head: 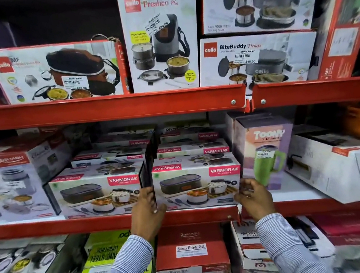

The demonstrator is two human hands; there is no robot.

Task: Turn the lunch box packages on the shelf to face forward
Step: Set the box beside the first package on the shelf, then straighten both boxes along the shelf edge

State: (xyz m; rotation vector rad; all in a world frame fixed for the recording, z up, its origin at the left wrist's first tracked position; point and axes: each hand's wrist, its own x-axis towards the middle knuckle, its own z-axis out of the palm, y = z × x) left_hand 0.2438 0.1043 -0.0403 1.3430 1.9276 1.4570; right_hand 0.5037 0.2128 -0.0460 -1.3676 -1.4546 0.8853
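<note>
Red metal shelving [111, 107] fills the frame in three tiers, crowded with boxed lunch sets under dim store light. On the middle shelf [108, 223], lower centre, a Varmora box [197, 185] stands at the front edge, printed face forward. The left hand [147, 206] clasps its left end, thumb on the front; the right hand [253, 196] curls around its right end (fingers partly hidden, so the grip there seems light). A twin box [97, 194] sits just left. A Toony carton [265, 152] stands to the right, near the held box.
</note>
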